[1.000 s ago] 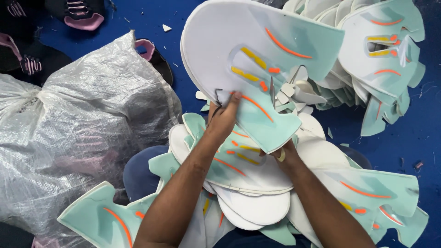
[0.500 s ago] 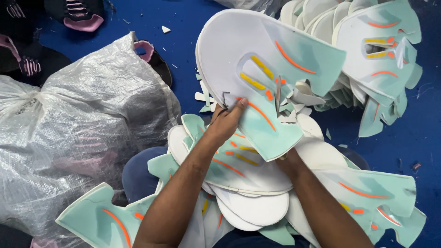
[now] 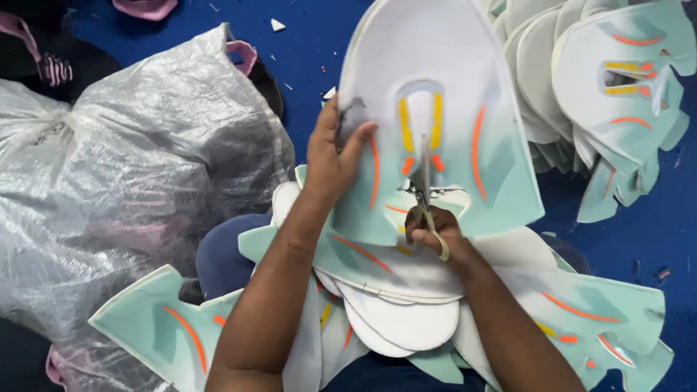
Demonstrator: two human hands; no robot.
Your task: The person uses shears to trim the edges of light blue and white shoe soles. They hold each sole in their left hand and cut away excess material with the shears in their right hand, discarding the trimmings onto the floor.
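My left hand [image 3: 332, 155] grips the left edge of a flat white and mint-green shoe-upper panel [image 3: 443, 80] with orange and yellow stripes, holding it upright in front of me. My right hand [image 3: 434, 234] is below the panel, fingers through the handles of a pair of scissors [image 3: 424, 190] whose blades point up into the panel's middle slot between the yellow stripes. Under both arms lies a pile of similar cut panels [image 3: 406, 319].
A large clear plastic sack [image 3: 123, 167] fills the left side. Another stack of white and mint panels [image 3: 610, 94] lies at the upper right on the blue floor [image 3: 653, 232]. One loose panel [image 3: 160, 327] rests at the lower left. Small white offcuts dot the floor.
The panel has been turned from slanting to upright and brought closer. My right hand with the scissors has come up under it, blades now in the centre slot.
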